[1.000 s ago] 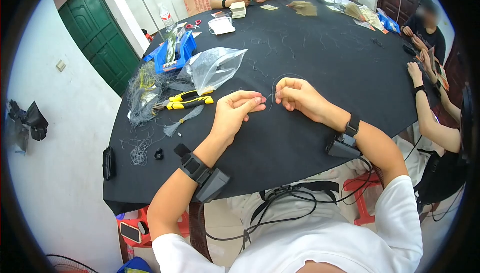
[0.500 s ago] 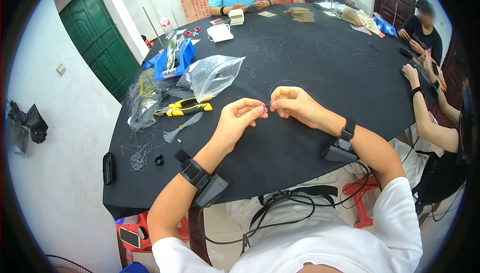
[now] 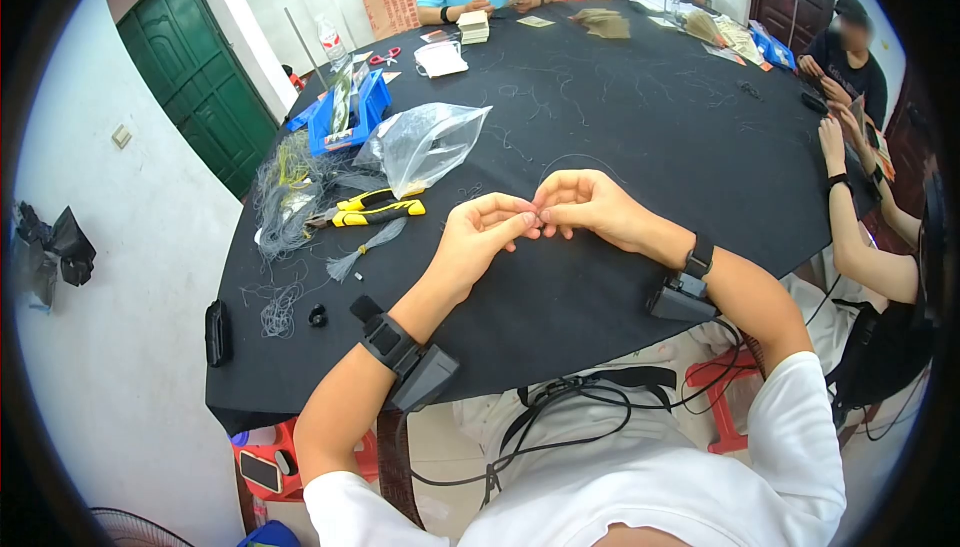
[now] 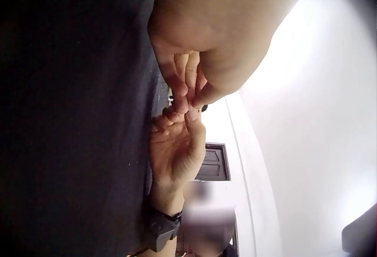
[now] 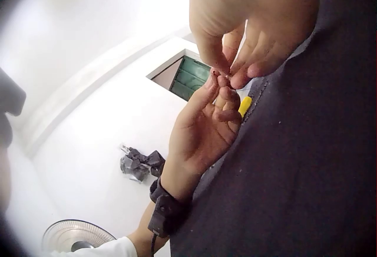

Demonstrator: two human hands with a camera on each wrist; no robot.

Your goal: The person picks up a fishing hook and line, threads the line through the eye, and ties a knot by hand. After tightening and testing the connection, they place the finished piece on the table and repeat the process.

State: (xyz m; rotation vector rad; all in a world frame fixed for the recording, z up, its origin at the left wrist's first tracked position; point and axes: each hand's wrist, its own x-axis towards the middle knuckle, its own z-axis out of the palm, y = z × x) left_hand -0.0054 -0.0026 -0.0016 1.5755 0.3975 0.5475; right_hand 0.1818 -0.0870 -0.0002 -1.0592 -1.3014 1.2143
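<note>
Left hand (image 3: 478,235) and right hand (image 3: 592,205), fingertips touching, both pinch a thin thread (image 3: 575,157) near the pliers (image 3: 380,210)

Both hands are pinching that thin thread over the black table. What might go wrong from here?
1. The thread is very fine and dark against the black table. If the left hand or right hand lets it slip, it may be hard to find again.
2. Its loose loop arcs beyond the right hand and might snag on the stray strands lying nearby.
</note>
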